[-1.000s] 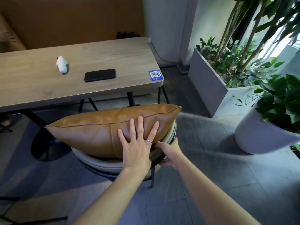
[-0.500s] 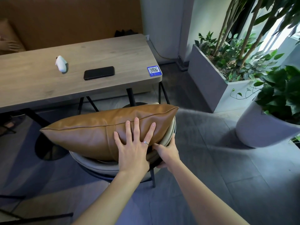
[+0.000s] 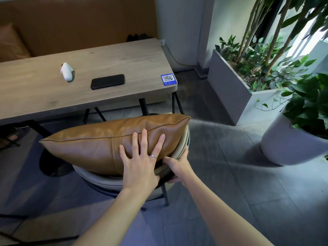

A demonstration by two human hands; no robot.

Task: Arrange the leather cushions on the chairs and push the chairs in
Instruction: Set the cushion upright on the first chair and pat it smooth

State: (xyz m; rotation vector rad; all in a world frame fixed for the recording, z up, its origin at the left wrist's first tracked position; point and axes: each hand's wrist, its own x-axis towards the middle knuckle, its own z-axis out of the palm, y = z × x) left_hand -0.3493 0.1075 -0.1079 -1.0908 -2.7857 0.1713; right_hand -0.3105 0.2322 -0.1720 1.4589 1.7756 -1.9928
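Basically the table [image 3: 106,93] is the reference: chair [image 3: 179,157] stands just off its near edge, toward the near right corner, not yet tucked under; the seat itself is hidden. Leather cushion [image 3: 99,142] is propped against the chair back, on the side away from the table, overhanging the back's left end well past the frame. Left hand [image 3: 140,162] is flat and spread on the cushion, pressing, not gripping anything. Right hand [image 3: 179,166] is clenched around the curved rim of the chair back at its right end. My read: this is the push-in step. Main risk is the overhanging left end of the cushion; it has no support there, so a shove could pivot it off the back, and the flat palm alone won't stop leather sliding on leather. Second risk: push force comes only from the right end of the back, so the chair may yaw and clip the table legs [image 3: 142,105] instead of going in straight. Third: the cushion top sits about level with the table edge from this angle, can't tell clearance, so it may jam on the edge. Phone [image 3: 107,81] and the small white device [image 3: 67,71] lie on the table, well back from the near edge, at risk only from a hard bump.
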